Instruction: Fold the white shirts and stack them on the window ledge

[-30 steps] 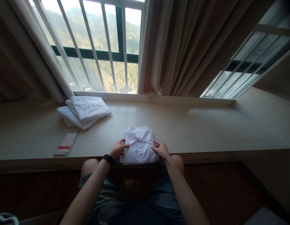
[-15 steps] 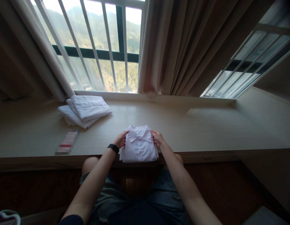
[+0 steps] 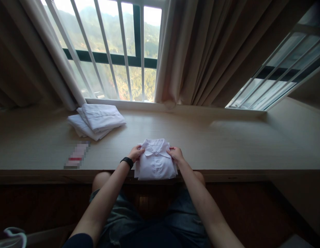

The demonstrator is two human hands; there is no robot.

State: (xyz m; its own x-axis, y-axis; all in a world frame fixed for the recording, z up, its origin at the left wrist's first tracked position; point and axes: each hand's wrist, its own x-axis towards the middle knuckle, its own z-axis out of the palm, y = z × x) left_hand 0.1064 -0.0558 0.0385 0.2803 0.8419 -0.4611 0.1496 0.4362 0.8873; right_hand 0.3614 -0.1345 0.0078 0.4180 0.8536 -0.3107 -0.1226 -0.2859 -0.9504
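Beside a barred window, a folded white shirt (image 3: 155, 162) is being gripped at the wooden ledge's (image 3: 227, 148) near edge, collar pointing windowward, by the left hand (image 3: 135, 153) and right hand (image 3: 175, 154), fingers curled over its sides.

I see a plain white shirt (image 3: 155, 162) on the pale wood-grain sill (image 3: 227, 144). The stack (image 3: 96, 121) to the left is white too. My watch (image 3: 127, 162) is black, my shorts (image 3: 149, 220) look grey-blue, though it's dim down there. The curtains (image 3: 201, 51) are beige, the window bars (image 3: 123, 51) white.
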